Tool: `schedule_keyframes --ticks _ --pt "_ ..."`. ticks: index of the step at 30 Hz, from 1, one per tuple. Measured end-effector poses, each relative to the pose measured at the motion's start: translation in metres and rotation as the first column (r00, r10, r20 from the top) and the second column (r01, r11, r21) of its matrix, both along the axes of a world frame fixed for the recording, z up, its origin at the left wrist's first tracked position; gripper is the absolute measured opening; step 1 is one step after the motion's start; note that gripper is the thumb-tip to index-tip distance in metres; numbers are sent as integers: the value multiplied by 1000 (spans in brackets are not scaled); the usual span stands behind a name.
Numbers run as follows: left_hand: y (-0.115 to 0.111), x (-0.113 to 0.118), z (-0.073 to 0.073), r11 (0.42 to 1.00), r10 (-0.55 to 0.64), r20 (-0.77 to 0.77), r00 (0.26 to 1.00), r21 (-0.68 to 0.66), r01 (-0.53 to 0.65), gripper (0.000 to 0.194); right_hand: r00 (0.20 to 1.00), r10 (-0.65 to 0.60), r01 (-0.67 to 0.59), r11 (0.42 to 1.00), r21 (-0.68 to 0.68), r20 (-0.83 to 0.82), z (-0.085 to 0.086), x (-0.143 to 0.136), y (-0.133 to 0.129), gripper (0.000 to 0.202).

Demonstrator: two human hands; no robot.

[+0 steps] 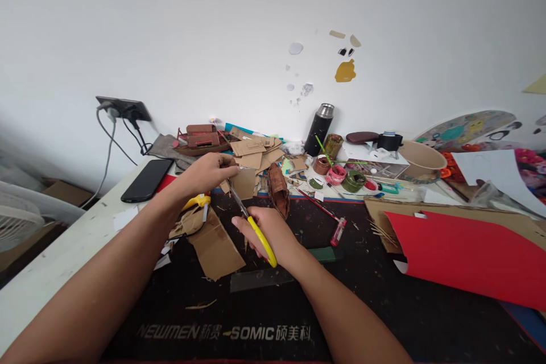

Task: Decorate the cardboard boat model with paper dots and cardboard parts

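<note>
In my right hand (269, 228) are scissors (261, 239) with yellow handles, the blades pointing up and to the left. My left hand (210, 173) is closed, with its fingertips at a small piece of brown cardboard (225, 186) close to the blade tips. Whether the blades touch that piece is hard to make out. A square of cardboard (244, 183) lies just behind the scissors. Below my left hand is a larger cardboard sheet (218, 250), beside a yellow-handled tool (198, 201). A brown model boat hull (278, 189) rests right of the blades.
A black phone (147, 181) lies left on the table. Behind my hands are a finished-looking model boat (202, 141), cardboard scraps (251, 151), a black flask (319, 128) and open paint jars (336, 174). Red paper (464, 256) covers the right side of the black mat (358, 307).
</note>
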State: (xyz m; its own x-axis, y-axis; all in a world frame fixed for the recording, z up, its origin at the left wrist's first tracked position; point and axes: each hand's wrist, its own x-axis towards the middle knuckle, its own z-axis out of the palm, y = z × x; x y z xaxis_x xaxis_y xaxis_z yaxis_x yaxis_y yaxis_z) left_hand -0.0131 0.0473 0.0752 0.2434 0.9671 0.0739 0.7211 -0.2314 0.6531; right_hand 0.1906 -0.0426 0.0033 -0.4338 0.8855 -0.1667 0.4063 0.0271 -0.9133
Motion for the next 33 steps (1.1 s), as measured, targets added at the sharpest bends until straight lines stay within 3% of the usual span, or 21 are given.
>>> schedule_keyframes --ticks 7,17,24,31,33 --pt "2 -1 -1 999 -44 0 999 -30 44 38 999 -17 16 1000 19 39 1 0 1 48" --pt "5 0 -5 1000 -28 74 997 14 27 37 985 -50 16 980 200 164 -11 -13 -4 43" --pt "1 -6 5 997 -23 137 990 73 13 39 991 -123 122 992 20 55 -15 -10 1 54" --pt "-1 -7 8 993 -74 160 984 100 59 39 984 1 3 1000 -26 178 8 -9 2 51" --pt "-1 -7 9 991 -94 163 982 108 77 37 953 14 -35 997 63 302 20 -7 3 47"
